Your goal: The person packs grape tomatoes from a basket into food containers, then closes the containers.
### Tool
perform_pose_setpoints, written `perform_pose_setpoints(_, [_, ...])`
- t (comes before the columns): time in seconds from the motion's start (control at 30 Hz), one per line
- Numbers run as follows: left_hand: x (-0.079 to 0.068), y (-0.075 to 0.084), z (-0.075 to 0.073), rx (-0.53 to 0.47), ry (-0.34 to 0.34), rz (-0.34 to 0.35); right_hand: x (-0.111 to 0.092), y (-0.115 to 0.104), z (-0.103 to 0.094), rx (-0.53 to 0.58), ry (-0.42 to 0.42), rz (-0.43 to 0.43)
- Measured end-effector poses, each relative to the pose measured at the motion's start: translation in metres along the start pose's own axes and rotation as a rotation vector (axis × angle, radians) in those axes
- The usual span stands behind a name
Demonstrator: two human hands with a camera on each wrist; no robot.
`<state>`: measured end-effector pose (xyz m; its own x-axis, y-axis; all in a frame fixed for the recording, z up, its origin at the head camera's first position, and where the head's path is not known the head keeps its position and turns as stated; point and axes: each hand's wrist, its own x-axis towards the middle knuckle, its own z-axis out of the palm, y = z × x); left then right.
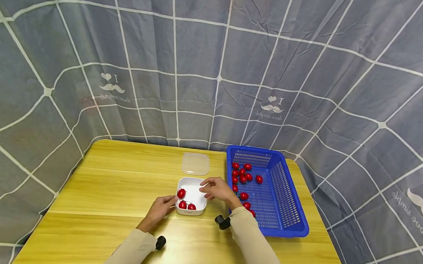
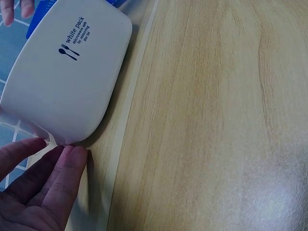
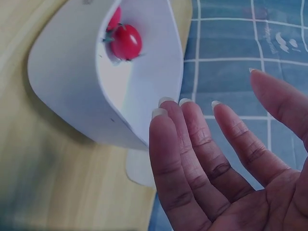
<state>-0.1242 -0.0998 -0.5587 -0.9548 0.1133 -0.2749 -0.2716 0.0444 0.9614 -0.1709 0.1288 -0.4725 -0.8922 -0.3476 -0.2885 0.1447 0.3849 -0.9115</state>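
A white square plastic box (image 1: pixel 191 212) stands on the table with three small red tomatoes in it, two along the near wall and one tomato (image 1: pixel 181 193) at the left. My left hand (image 1: pixel 161 209) touches the box's left side with its fingertips; in the left wrist view the fingers (image 2: pixel 67 178) are fairly straight against the box wall (image 2: pixel 67 91). Over the box's right rim is my right hand (image 1: pixel 218 189), fingers extended and nothing in them. From the right wrist, the fingertips (image 3: pixel 159 113) overlap the box edge, with a tomato (image 3: pixel 126 42) inside beyond.
A blue plastic basket (image 1: pixel 296 205) sits on the right, several red tomatoes (image 1: pixel 243 179) gathered toward its left side. Behind the box lies a translucent flat lid (image 1: pixel 195 164). The wooden table (image 1: pixel 119 175) ends at a grey checked curtain (image 1: pixel 195 92).
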Motion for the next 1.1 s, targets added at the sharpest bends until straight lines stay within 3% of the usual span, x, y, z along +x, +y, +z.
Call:
perform_pose_setpoints(0.3, [0.001,0.000,-0.002,0.016,0.021,0.003,-0.006,-0.007,-0.022,-0.006,0.079,-0.018])
perform_pose_setpoints(0.73, [0.000,-0.002,-0.003,0.016,0.009,0.000,-0.018,-0.001,-0.060,0.098,0.153,-0.054])
perform_pose_setpoints(1.1, [0.001,0.001,-0.001,0.017,0.000,0.010,-0.024,0.023,-0.088,0.160,0.243,-0.081])
